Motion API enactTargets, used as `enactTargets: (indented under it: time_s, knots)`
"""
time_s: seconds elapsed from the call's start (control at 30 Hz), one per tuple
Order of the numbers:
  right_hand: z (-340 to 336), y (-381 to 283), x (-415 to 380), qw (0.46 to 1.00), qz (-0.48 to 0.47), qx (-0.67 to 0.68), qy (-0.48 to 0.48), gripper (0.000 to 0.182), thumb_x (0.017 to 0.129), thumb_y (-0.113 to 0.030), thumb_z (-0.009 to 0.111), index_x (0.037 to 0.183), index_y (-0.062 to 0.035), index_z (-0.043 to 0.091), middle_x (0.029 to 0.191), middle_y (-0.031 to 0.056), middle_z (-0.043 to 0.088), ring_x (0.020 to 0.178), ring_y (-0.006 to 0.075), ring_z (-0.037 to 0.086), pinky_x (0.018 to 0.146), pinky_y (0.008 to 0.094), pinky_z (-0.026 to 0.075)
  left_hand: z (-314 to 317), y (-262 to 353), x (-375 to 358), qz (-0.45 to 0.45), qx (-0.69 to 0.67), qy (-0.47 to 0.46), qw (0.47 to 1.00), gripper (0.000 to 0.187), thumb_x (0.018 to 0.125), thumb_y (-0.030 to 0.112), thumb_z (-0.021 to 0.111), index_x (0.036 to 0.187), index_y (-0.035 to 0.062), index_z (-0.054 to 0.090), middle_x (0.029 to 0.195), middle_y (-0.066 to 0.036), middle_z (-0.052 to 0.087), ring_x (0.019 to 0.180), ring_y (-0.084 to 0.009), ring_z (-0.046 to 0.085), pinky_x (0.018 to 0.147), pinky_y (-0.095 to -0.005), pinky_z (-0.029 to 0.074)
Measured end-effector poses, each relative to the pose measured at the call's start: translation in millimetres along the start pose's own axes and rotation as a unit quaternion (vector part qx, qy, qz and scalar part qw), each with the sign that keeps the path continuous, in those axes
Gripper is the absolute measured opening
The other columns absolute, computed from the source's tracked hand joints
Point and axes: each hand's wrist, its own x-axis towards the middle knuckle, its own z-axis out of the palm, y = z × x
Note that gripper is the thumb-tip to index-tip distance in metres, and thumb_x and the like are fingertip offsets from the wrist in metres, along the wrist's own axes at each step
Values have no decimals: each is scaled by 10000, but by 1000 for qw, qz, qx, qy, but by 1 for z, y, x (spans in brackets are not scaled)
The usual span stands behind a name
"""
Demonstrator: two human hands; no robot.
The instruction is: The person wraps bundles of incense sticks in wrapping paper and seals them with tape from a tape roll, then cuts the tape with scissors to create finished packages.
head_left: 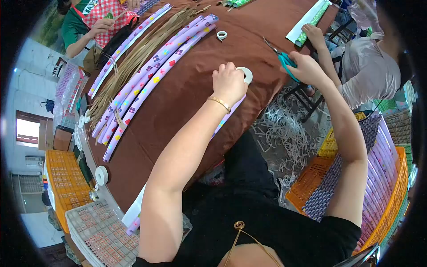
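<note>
My left hand [230, 84] is closed at the edge of a white tape roll [247, 74] above the brown cloth. My right hand [307, 69] grips teal-handled scissors [287, 66], their blades pointing up and left over the table edge. Beneath my left forearm lies a lavender patterned paper roll [229, 115]; my arm hides its middle, and a white-edged end [134, 212] shows at the lower left.
Several lavender rolls [151, 80] and brown strips [133, 58] lie on the brown-covered table [191, 115]. Another tape roll [221, 35] sits farther back. At right, a co-worker [369, 66] touches a green roll [316, 20]. Paper scraps [289, 129] litter the floor beside an orange crate [396, 200].
</note>
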Motion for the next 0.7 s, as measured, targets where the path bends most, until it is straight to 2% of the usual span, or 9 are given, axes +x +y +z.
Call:
enactTargets:
  time_s: [0.1, 0.17, 0.23, 0.27, 0.3, 0.37, 0.4, 0.53, 0.7]
  knots:
    - [-7, 1, -20, 997, -14, -6, -75, 424, 816, -416, 715, 920, -14, 631, 808, 204, 670, 760, 393, 653, 670, 464, 506, 7, -5, 9, -23, -71, 31, 997, 209, 801, 249, 675, 902, 75, 729, 993, -147, 656, 961, -339, 624, 824, -455, 512]
    - [-3, 4, -28, 996, -45, -25, -78, 387, 818, -381, 719, 923, -19, 632, 809, 199, 669, 763, 393, 651, 671, 464, 509, 14, -17, 16, -21, -90, 68, 993, 238, 857, 249, 645, 933, 31, 704, 977, -158, 657, 912, -290, 640, 781, -412, 518]
    - [0, -1, -36, 993, -89, 21, -70, 312, 794, -270, 753, 900, -10, 617, 780, 186, 659, 738, 387, 642, 634, 454, 492, 18, -33, 21, -116, -350, 54, 928, 259, 921, 246, 612, 974, 1, 675, 896, -100, 648, 842, -198, 622, 734, -348, 502]
    - [1, -6, -39, 994, -89, -1, -68, 345, 783, -295, 759, 934, -24, 609, 773, 182, 661, 740, 388, 643, 642, 463, 501, 21, -41, 22, -140, -420, 27, 896, 274, 977, 232, 563, 1035, -21, 651, 853, -31, 635, 789, -125, 579, 715, -299, 473]
    - [1, -13, -39, 994, -90, 1, -66, 345, 783, -295, 759, 934, -24, 609, 773, 182, 661, 740, 388, 643, 642, 463, 501, 13, -39, 20, -139, -418, 27, 897, 274, 977, 232, 563, 1035, -21, 651, 853, -31, 635, 789, -125, 579, 715, -299, 473]
    - [1, -24, -37, 987, -98, -64, -111, 411, 759, -349, 771, 973, -42, 601, 761, 180, 660, 731, 388, 645, 640, 472, 502, -8, -31, 13, -197, -570, 2, 798, 263, 997, 202, 531, 1080, -21, 643, 892, -11, 645, 814, -107, 574, 755, -290, 466]
    - [1, -28, -36, 984, -108, -55, -131, 481, 749, -428, 763, 987, -44, 600, 743, 188, 656, 725, 388, 650, 639, 479, 503, -9, -36, 14, -203, -591, -31, 780, 268, 1005, 188, 521, 1111, -30, 634, 977, -32, 652, 899, -92, 571, 821, -271, 454]
    - [1, -51, -26, 965, -117, -77, -223, 654, 776, -644, 655, 958, -18, 597, 759, 206, 667, 766, 395, 665, 697, 476, 519, -5, -38, 13, -177, -609, 17, 773, 272, 1008, 188, 518, 1127, -31, 628, 1023, -35, 645, 963, -86, 563, 873, -259, 437]
    - [-1, -73, -16, 949, -96, -70, -293, 737, 767, -718, 612, 993, -16, 603, 826, 211, 679, 842, 394, 670, 763, 476, 515, -7, -38, 15, -170, -636, 12, 753, 275, 1014, 189, 515, 1135, -34, 623, 1043, -28, 643, 986, -92, 565, 896, -262, 430]
